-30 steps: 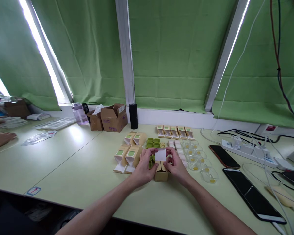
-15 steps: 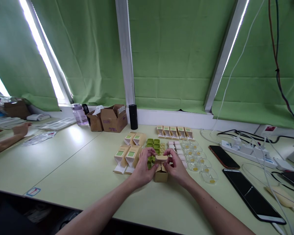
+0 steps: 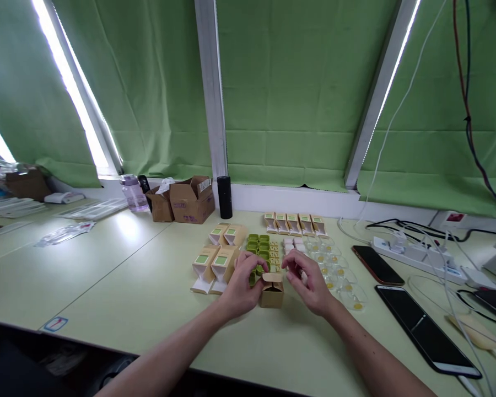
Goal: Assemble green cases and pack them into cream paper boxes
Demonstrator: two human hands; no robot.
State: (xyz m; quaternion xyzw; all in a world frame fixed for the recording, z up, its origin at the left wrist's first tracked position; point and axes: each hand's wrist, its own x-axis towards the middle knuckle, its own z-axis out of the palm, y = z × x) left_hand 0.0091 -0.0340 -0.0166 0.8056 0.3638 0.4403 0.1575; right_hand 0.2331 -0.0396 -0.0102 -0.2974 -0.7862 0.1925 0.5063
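My left hand pinches the small brown cardboard box, pale-green surface stretching frontward to its edge; half-curled right hand beside, contents unclear; square green cups crowd behind.

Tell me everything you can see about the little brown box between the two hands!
The little brown box looks like thin, plain card. It sits on the table, in front of the green pots. Its lid flap is raised, with a dark gap below, so it isn't closed. The left hand touches its upper left side; the right hand is apart from it.
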